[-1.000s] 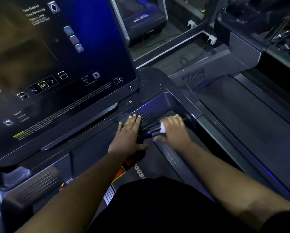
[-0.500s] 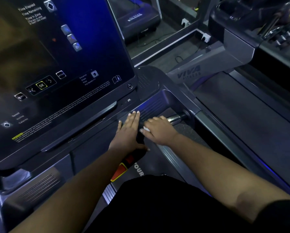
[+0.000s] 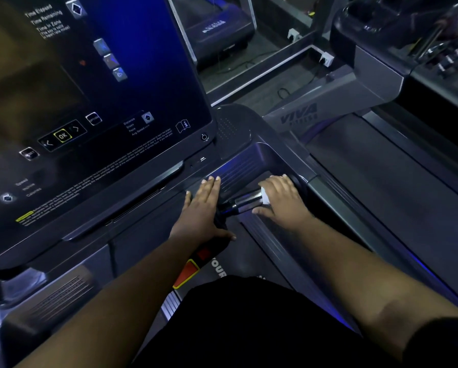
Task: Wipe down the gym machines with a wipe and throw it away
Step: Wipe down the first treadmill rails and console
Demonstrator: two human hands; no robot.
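Observation:
I stand on a treadmill facing its dark console [image 3: 95, 144]. A shiny metal grip bar [image 3: 245, 201] runs across below the console at centre. My right hand [image 3: 281, 200] curls round the right part of that bar with a white wipe [image 3: 264, 197] wrapped under its fingers; only a small corner of the wipe shows. My left hand [image 3: 202, 208] lies flat with straight fingers on the ledge under the console, just left of the bar's dark end.
A red safety tab [image 3: 188, 269] sits below my left hand. The side rail [image 3: 336, 205] runs along my right. A second treadmill with a VIVA logo [image 3: 299, 116] and its belt [image 3: 382, 176] stands to the right. Cables and wall sockets [image 3: 326, 59] lie on the floor beyond.
My right hand slid left along the bar to meet my left hand, then back to the right, uncovering the metal again. My left hand stayed flat in place.

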